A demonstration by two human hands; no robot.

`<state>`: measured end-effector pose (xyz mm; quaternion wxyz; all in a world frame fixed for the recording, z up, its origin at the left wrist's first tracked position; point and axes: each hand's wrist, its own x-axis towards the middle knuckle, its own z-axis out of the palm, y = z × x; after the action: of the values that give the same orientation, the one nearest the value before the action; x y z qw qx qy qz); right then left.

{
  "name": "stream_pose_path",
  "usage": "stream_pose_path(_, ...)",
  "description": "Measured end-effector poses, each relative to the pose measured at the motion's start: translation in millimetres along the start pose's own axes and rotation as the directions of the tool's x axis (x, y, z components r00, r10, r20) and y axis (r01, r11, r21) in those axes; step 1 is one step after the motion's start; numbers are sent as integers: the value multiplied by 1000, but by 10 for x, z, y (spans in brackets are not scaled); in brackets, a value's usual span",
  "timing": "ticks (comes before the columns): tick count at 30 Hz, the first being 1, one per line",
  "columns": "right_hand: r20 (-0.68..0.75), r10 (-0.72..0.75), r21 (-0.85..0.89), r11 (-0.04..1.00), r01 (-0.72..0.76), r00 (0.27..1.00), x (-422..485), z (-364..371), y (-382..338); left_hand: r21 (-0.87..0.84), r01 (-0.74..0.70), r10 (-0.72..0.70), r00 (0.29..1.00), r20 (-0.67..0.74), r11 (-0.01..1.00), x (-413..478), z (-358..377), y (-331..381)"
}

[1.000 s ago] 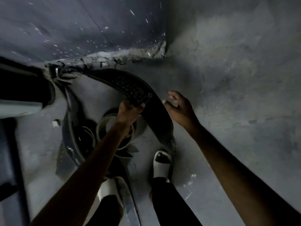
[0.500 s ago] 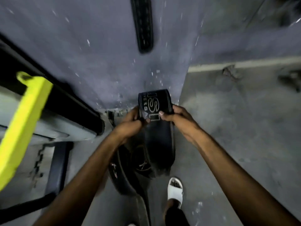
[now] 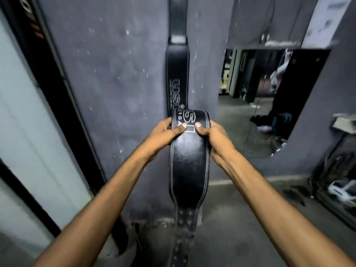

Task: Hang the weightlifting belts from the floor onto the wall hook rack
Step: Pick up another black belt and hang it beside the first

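A black leather weightlifting belt [image 3: 189, 164] with white stitching and white lettering is folded over in front of me. My left hand [image 3: 166, 132] grips its left edge near the fold, my right hand [image 3: 212, 134] grips its right edge, and both thumbs press on top. Its narrow studded end [image 3: 184, 228] hangs down toward the floor. Directly behind it a second black belt [image 3: 176, 78] hangs flat against the dark grey wall from above the frame. The hook that bears it is out of view.
A wall mirror [image 3: 269, 101] to the right reflects the gym room. A black-framed pale panel [image 3: 28, 120] runs along the left. Cables and white equipment [image 3: 341, 187] lie on the concrete floor at the far right. The wall's foot [image 3: 154, 222] is chipped.
The belt has been lifted from the floor up to chest height. My right hand, free a second ago, now grips it too, and my view has risen from the floor to the wall.
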<state>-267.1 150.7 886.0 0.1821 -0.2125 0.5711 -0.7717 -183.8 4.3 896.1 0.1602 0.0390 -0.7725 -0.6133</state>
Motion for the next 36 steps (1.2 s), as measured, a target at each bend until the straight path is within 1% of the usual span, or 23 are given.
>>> stream_pose_path(3, 44, -114, 31, 993, 113, 992, -121, 290, -836, 39, -93, 95, 993, -73, 995, -150, -105, 822)
stream_pose_path(5, 57, -181, 44, 983, 178, 982, -191, 463, -1300, 56, -126, 131, 987, -96, 990, -269, -143, 1195)
stream_pose_path(8, 53, -283, 34, 959, 281, 958, -340, 644, -1933, 52, -206, 212, 964, -163, 977, -456, -115, 1576)
stream_pose_path(10, 58, -327, 18, 945, 327, 943, -420, 709, -2248, 21, -239, 238, 951, -195, 971, -576, -54, 1694)
stream_pose_path(11, 61, -346, 10, 938, 346, 936, -457, 722, -2384, 16, -249, 248, 949, -197, 968, -635, -15, 1723)
stream_pose_path(13, 73, -368, 1, 929, 369, 927, -522, 725, -2614, 68, -246, 254, 952, -170, 967, -750, 64, 1693)
stream_pose_path(16, 90, -403, 15, 915, 404, 911, -598, 703, -2889, 186, -169, 187, 979, -82, 968, -899, 201, 1572)
stream_pose_path(18, 108, -434, 40, 901, 433, 894, -647, 677, -3047, 223, -152, 166, 985, -46, 963, -958, 253, 1643)
stream_pose_path(20, 127, -468, 70, 884, 463, 874, -691, 661, -3172, 231, -212, 228, 973, -44, 950, -952, 216, 1900)
stream_pose_path(21, 137, -481, 85, 877, 474, 866, -711, 650, -3223, 183, -253, 267, 962, -56, 950, -920, 176, 2096)
stream_pose_path(24, 170, -504, 93, 864, 495, 847, -764, 609, -3321, -69, -327, 316, 939, -135, 942, -761, 28, 2747)
stream_pose_path(26, 203, -509, 81, 860, 503, 837, -790, 577, -3348, -157, -355, 323, 925, -198, 921, -655, -13, 3139)
stream_pose_path(28, 231, -514, 47, 854, 518, 826, -822, 539, -3351, -198, -388, 339, 909, -241, 900, -566, -13, 3402)
stream_pose_path(31, 247, -540, -13, 829, 560, 805, -883, 439, -3312, -232, -443, 369, 879, -302, 866, -467, 31, 3525)
stream_pose_path(33, 272, -550, -60, 810, 584, 790, -963, 318, -3188, -260, -447, 378, 884, -276, 856, -437, 59, 3472)
stream_pose_path(36, 341, -498, -129, 816, 564, 798, -1106, 89, -2754, -263, -446, 386, 888, -251, 855, -412, 71, 3389)
